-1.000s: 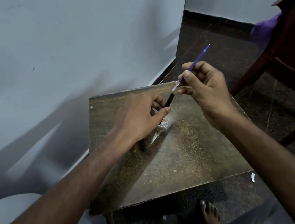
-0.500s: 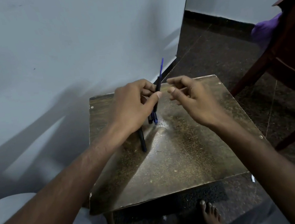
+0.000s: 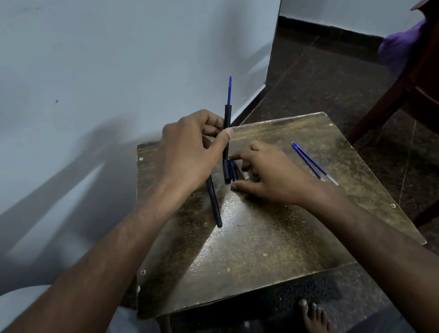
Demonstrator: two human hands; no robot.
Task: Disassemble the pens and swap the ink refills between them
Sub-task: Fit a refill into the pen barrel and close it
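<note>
Two refills [image 3: 313,163] on brown table [image 3: 277,242]; left hand [image 3: 192,153] pinching pen barrel [image 3: 227,135]; right hand [image 3: 266,177] spread.

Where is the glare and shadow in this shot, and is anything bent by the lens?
Head view: a bright wedge of glare crosses the brown tabletop below the right hand; the arms' soft shadows fall on the white wall at left; the wide-angle lens bows the wall corner; the left hand and pen barrel look sharp.
</note>
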